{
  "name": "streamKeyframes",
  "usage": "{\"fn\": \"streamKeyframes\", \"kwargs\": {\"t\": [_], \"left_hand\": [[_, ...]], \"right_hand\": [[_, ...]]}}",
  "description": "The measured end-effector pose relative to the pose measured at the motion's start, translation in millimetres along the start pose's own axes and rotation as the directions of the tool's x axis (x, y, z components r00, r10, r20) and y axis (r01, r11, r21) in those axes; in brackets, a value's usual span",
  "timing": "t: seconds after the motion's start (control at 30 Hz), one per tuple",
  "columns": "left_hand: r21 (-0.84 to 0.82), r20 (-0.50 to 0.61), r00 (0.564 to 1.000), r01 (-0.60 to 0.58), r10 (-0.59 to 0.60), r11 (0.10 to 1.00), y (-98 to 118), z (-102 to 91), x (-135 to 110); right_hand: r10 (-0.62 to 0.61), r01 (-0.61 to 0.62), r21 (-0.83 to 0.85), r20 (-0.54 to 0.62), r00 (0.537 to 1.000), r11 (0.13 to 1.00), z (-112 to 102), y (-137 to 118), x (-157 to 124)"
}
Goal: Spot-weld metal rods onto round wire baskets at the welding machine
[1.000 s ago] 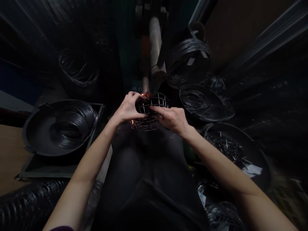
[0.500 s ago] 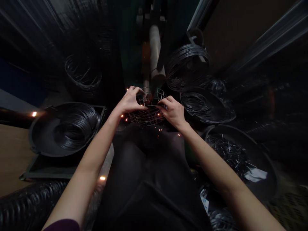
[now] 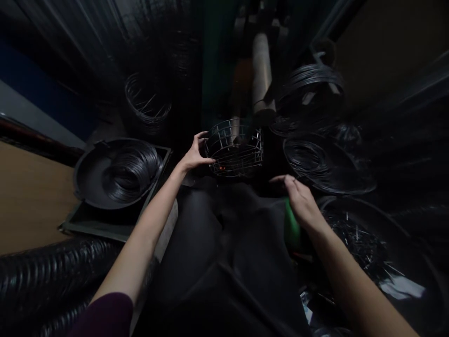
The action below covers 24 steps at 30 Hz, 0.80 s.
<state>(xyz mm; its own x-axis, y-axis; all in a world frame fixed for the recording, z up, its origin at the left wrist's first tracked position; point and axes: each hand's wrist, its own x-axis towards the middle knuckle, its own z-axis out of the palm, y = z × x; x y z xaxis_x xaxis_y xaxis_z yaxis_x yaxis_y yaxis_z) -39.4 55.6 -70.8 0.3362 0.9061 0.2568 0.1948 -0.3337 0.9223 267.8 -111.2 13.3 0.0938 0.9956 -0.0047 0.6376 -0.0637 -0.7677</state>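
A round wire cage (image 3: 235,147) stands in front of me under a machine's vertical cylinder (image 3: 261,70). My left hand (image 3: 196,154) grips the cage's left rim between thumb and fingers. A small orange glow shows low on the cage. My right hand (image 3: 298,199) is off the cage, down to the right above my dark-clothed lap, its fingers stretched out and holding nothing.
A black pan of coiled wire rings (image 3: 119,171) sits in a tray at left. More wire coils (image 3: 315,159) lie at right and hang behind. A pan of short wire pieces (image 3: 365,243) is at lower right. Stacked rings (image 3: 42,276) fill the lower left.
My right hand let go of the cage and drew back to the right. The sparks have died down. The view shifted so the cage sits further right.
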Motion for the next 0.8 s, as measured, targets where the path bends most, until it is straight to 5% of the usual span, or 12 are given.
{"fn": "streamKeyframes", "kwargs": {"t": [0.1,0.2,0.33,0.47,0.53,0.63,0.7,0.8], "left_hand": [[-0.050,-0.079,0.997,0.006,-0.010,0.999,-12.0,2.8,-9.2],[0.016,-0.115,0.992,-0.052,0.053,0.999,4.9,-1.9,-18.4],[0.314,-0.031,0.978,-0.186,0.205,0.931,50.4,-10.9,-40.5],[0.524,0.110,0.970,-0.243,0.217,0.817,87.0,-5.1,-55.5],[0.555,0.171,0.965,-0.259,0.197,0.790,96.3,2.1,-57.0],[0.576,0.210,0.961,-0.271,0.181,0.771,102.5,11.5,-53.9],[0.574,0.213,0.962,-0.267,0.174,0.774,104.0,15.4,-49.8],[0.542,0.202,0.965,-0.252,0.167,0.802,103.7,19.1,-42.5]], "right_hand": [[0.116,-0.118,-0.004,0.186,0.976,0.993,-1.2,19.9,-24.8],[0.181,-0.217,0.076,0.328,0.927,0.973,1.0,18.2,-33.2],[0.079,-0.154,0.192,0.349,0.934,0.969,8.6,-23.3,-25.8],[-0.049,-0.050,0.218,0.427,0.903,0.975,21.8,-71.9,0.3],[-0.064,-0.005,0.142,0.476,0.877,0.990,29.1,-85.0,15.9],[-0.107,0.177,-0.142,0.403,0.909,0.974,37.4,-91.4,30.8],[-0.184,0.328,-0.403,0.355,0.916,0.854,40.2,-91.3,31.5],[-0.216,0.470,-0.649,0.434,0.875,0.598,40.5,-89.3,24.4]]}}
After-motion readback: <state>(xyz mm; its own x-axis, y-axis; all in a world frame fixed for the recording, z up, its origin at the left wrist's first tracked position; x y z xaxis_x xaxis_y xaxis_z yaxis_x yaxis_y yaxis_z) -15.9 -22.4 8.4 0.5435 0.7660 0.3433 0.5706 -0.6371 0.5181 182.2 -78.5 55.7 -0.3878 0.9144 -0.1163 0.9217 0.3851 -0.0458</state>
